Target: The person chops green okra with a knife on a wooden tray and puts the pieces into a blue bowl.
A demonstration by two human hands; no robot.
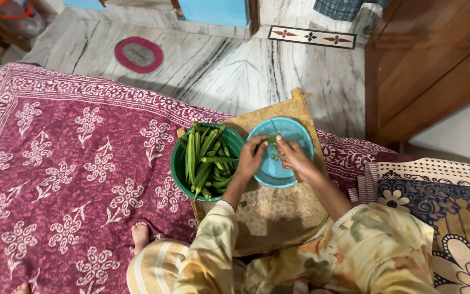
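Observation:
My left hand (251,157) and my right hand (294,155) meet over a light blue bowl (286,177), both pinching a green okra pod (271,140). A thin blade (274,127) stands up from between the hands; which hand holds it I cannot tell. A few small cut okra pieces (273,154) lie in the blue bowl. Just left of it stands a dark green bowl (178,163) filled with whole okra pods (208,160). Both bowls rest on a woven straw mat (278,215).
The mat lies on a maroon cloth with white flower print (66,163). A bare foot (140,235) shows near my knee. A patterned quilt (441,190) lies to the right, a wooden door (425,60) behind it. Marble floor (229,65) with a small round rug (138,54) is beyond.

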